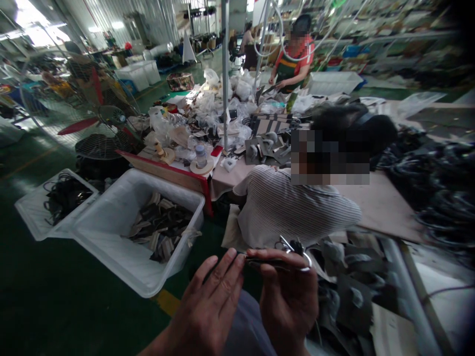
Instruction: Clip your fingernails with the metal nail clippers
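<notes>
My left hand [213,301] reaches in from below, fingers bent over the left end of a thin dark flat piece [269,261]; part of that piece is hidden under them. Facing it, my right hand [291,301] pinches the same piece between thumb and fingers, and it shows almost edge-on. A shiny curved metal and black item [299,249] shows just behind my right fingers; its kind and whether I hold it are unclear. Both hands are raised above my lap [250,321], close together.
A large white bin [107,217] of cut strips stands left, beside a smaller bin [29,210] of black cords. Close in front sits a person in a striped shirt [297,207]. Grey pieces [354,291] lie right. A fan [111,116] stands left; another person works across the cluttered table [378,198].
</notes>
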Demonstrator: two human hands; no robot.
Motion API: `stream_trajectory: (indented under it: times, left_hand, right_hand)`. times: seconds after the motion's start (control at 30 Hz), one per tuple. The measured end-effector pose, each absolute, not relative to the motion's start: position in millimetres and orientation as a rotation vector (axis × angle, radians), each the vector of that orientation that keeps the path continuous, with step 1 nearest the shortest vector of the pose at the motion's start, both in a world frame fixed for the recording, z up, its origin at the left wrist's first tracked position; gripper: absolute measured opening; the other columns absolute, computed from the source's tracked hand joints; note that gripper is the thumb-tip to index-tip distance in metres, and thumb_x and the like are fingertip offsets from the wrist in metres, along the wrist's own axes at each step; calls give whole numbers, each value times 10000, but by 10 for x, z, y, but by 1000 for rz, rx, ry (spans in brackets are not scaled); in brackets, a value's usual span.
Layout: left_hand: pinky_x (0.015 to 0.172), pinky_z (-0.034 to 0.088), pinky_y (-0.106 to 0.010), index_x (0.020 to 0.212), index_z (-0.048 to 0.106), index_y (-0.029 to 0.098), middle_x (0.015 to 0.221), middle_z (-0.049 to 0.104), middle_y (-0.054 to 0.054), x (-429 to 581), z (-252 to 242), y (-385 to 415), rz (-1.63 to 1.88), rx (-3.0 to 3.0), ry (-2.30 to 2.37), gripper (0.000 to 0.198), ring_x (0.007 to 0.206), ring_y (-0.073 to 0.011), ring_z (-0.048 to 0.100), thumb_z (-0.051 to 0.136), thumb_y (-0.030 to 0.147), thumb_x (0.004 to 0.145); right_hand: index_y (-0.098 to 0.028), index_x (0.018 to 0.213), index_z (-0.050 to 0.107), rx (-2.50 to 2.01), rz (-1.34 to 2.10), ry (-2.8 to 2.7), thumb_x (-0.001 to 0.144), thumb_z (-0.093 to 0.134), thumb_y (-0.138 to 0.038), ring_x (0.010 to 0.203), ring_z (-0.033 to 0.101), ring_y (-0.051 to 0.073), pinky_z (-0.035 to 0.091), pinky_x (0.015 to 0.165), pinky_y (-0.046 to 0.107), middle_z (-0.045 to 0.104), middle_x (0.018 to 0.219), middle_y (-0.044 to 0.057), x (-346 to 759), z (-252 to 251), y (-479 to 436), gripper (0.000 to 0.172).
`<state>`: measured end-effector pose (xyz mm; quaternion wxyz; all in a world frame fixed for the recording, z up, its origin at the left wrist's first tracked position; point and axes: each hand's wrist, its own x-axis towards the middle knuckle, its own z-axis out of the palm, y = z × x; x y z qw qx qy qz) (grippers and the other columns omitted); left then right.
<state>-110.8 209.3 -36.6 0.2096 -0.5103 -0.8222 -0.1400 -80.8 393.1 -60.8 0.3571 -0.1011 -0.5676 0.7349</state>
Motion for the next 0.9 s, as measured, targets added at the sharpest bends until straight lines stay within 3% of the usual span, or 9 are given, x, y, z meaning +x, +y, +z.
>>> stream_trajectory:
  times: [0.17, 0.33, 0.6, 0.9]
  left_hand:
    - [1508, 193, -573, 1643, 674, -21, 1857, 502, -231, -1080, -375, 2171, -334, -1416, -2283, 566, 1794, -400, 392, 416, 22, 1141]
    - [1538, 121, -581, 1655, 680, 13, 1902, 449, -173, -1094, -365, 2225, -244, -1400, -2281, 569, 1817, -406, 335, 426, 44, 1146]
    - [1558, 64, -573, 1545, 795, 103, 1923, 436, -73, -1241, -391, 2115, -114, -1519, -2226, 473, 1853, -367, 245, 496, 81, 1179]
    - [1554, 4, -613, 1650, 722, 109, 1933, 414, -117, -1431, -371, 1991, 115, -1652, -2142, 512, 1844, -359, 270, 561, 147, 1165]
  right_hand:
    - [-314, 1293, 727, -461, 2108, -1294, 1076, 874, -299, 1019, 869, 199, 752, 889, 320, 842, 1122, 22, -821, -574, 3992, 262]
    - [-305, 1473, 745, -605, 2522, -1039, 1055, 895, -512, 1120, 848, 242, 756, 924, 374, 817, 1272, 94, -847, -546, 4164, 490]
    - [-255, 1450, 755, -678, 2705, -1035, 972, 984, -534, 1025, 866, 237, 756, 875, 344, 836, 1227, 104, -864, -586, 4327, 599]
    - [-234, 1463, 717, -717, 2690, -1065, 948, 1009, -526, 1008, 874, 269, 768, 897, 417, 841, 1210, 119, -856, -637, 4326, 660]
